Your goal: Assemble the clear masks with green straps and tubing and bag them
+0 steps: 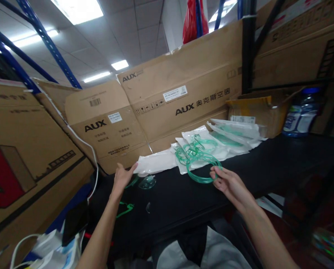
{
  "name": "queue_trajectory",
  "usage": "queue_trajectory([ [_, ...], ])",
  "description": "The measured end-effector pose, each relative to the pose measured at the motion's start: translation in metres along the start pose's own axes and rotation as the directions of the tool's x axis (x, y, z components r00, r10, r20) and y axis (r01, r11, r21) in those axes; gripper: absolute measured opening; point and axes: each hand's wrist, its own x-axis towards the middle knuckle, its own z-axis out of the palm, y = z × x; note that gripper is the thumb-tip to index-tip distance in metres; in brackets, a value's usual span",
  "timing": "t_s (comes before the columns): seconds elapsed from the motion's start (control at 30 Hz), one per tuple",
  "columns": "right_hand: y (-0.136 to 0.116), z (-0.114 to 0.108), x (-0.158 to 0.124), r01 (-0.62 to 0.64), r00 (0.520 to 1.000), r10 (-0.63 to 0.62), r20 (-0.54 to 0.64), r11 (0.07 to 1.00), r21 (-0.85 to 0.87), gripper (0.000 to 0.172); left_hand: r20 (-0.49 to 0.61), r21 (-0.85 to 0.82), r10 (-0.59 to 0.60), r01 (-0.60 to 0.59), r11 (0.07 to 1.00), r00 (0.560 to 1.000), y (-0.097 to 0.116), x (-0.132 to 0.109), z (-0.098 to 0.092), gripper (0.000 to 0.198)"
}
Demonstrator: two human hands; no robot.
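My right hand (225, 183) pinches the lower right of a coiled loop of clear green tubing (202, 178), which is raised in front of the white pouches. More coiled green tubing (196, 145) lies over a white pouch behind it. My left hand (123, 178) is at the left end of a flat white pouch (157, 162), thumb at its edge and fingers apart; some of its fingers are hidden. Close to that hand, a clear mask (147, 182) rests on the black tabletop (178, 198). A green strap (124, 209) lies partly behind my left forearm.
More white pouches (234, 134) overlap along the back right. Large cardboard panels (167, 101) stand behind the table. An open cardboard box (256, 112) and a blue-capped bottle (300, 114) stand at right. A white cable (92, 157), dark phone-like device (75, 223) and white plugs (48, 243) are at left.
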Motion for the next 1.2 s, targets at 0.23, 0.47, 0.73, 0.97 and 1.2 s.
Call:
queue_trajectory([
  [0.23, -0.003, 0.005, -0.001, -0.010, 1.000, 0.011, 0.018, 1.000, -0.013, 0.039, 0.364, 0.343, 0.208, -0.338, 0.876, 0.908, 0.020, 0.011, 0.035, 0.079],
  [0.47, -0.005, 0.005, -0.004, -0.040, 0.998, 0.042, 0.042, 0.998, -0.052, 0.038, 0.635, 0.498, 0.020, -0.429, 0.754, 0.773, 0.051, 0.043, 0.112, 0.105],
  [0.73, -0.007, 0.006, -0.008, -0.072, 0.986, 0.100, 0.137, 0.978, -0.193, 0.038, 0.645, 0.573, -0.152, -0.343, 0.744, 0.749, 0.061, 0.049, 0.161, 0.099],
  [0.97, -0.007, 0.004, -0.011, -0.103, 0.952, 0.180, 0.247, 0.950, -0.295, 0.036, 0.590, 0.379, 0.056, -0.337, 0.862, 0.806, 0.089, 0.038, 0.138, 0.085],
  [1.2, -0.008, 0.013, -0.004, -0.124, 0.924, 0.278, 0.261, 0.866, -0.485, 0.042, 0.489, -0.114, 0.510, -0.528, 0.842, 0.708, 0.112, -0.039, 0.077, 0.047],
])
